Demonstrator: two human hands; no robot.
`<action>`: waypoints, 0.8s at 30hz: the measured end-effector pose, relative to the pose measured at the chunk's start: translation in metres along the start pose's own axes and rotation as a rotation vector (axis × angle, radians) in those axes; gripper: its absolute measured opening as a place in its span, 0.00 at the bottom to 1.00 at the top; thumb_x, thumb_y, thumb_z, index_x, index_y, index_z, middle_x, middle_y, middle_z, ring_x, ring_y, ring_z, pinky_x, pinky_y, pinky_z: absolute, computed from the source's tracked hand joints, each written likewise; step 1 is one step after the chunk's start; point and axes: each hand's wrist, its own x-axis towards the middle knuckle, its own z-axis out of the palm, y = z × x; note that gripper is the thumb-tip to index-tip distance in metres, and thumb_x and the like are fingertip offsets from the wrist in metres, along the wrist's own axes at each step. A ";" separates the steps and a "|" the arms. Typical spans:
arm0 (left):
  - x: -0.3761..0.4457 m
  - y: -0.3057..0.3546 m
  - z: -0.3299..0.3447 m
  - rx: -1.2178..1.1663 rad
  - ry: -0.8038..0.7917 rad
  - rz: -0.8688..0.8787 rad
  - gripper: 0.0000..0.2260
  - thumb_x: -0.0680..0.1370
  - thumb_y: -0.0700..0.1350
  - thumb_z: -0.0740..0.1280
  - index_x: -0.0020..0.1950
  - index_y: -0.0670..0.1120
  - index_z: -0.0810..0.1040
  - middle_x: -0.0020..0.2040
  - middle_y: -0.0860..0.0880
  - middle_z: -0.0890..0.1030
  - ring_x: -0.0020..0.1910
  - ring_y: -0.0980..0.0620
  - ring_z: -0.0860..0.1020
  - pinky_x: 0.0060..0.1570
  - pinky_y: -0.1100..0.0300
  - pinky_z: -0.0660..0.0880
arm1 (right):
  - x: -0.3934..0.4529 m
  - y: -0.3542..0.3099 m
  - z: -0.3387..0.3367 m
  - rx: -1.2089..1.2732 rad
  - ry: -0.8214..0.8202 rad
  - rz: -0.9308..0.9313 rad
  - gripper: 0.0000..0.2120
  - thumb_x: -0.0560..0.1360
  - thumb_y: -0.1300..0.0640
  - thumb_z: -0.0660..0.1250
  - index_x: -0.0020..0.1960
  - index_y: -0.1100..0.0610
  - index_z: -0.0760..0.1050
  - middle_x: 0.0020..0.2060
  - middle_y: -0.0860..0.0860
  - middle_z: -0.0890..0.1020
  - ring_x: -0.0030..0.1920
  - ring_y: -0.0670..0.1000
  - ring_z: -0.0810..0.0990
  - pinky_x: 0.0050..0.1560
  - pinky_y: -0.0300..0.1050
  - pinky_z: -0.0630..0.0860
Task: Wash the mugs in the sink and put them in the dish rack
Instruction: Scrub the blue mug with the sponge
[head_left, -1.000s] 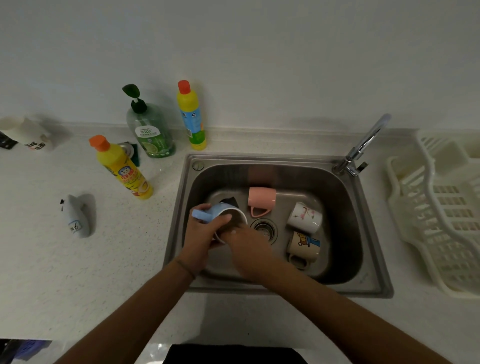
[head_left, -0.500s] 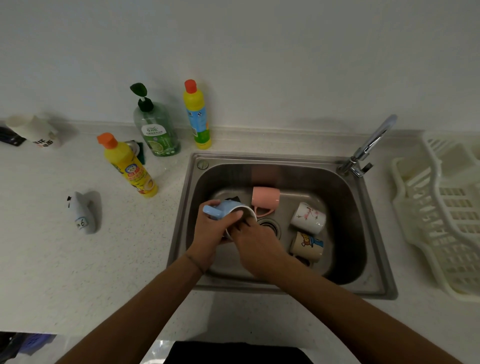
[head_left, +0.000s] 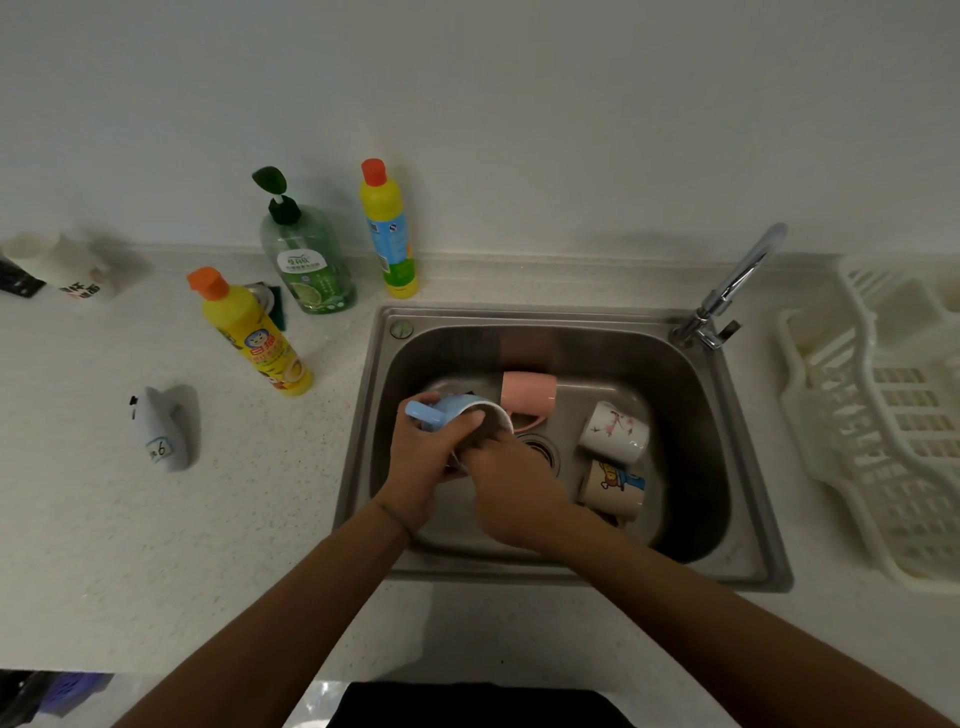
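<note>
Blue mug (head_left: 457, 410) sits tilted above the sink (head_left: 737, 519) floor, near its left wall. Left hand (head_left: 423, 462) wraps its fingers around the mug body. Right hand (head_left: 511, 493) reaches its fingers into the mug mouth; whether they hold a sponge cannot be determined. Step in hand: scrubbing the interior. Next, a rinse probably follows, then transfer to the dish rack (head_left: 883, 426); three mugs lie unwashed alongside.

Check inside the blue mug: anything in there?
Right hand's fingers reach into the blue mug, gripped by the left hand. They cover the interior; any sponge or residue can't be seen.
</note>
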 end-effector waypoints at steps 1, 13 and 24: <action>-0.001 0.000 0.004 -0.028 0.010 -0.017 0.26 0.75 0.43 0.76 0.69 0.50 0.68 0.60 0.49 0.78 0.57 0.50 0.79 0.43 0.57 0.80 | 0.003 -0.005 0.001 0.102 0.013 0.053 0.19 0.79 0.62 0.63 0.69 0.60 0.72 0.60 0.58 0.81 0.55 0.53 0.80 0.54 0.46 0.79; 0.008 0.000 0.003 0.026 0.025 -0.056 0.28 0.74 0.44 0.77 0.70 0.48 0.69 0.63 0.46 0.77 0.60 0.46 0.79 0.52 0.47 0.82 | -0.006 -0.001 0.008 0.113 0.131 0.002 0.19 0.77 0.60 0.65 0.68 0.56 0.74 0.60 0.53 0.81 0.55 0.49 0.79 0.55 0.45 0.79; 0.020 0.018 -0.005 0.130 -0.172 -0.229 0.26 0.75 0.43 0.75 0.71 0.51 0.70 0.64 0.44 0.77 0.60 0.42 0.78 0.46 0.46 0.83 | -0.008 0.022 0.005 -0.159 0.098 -0.194 0.22 0.78 0.59 0.67 0.71 0.55 0.71 0.64 0.55 0.80 0.60 0.54 0.79 0.56 0.48 0.78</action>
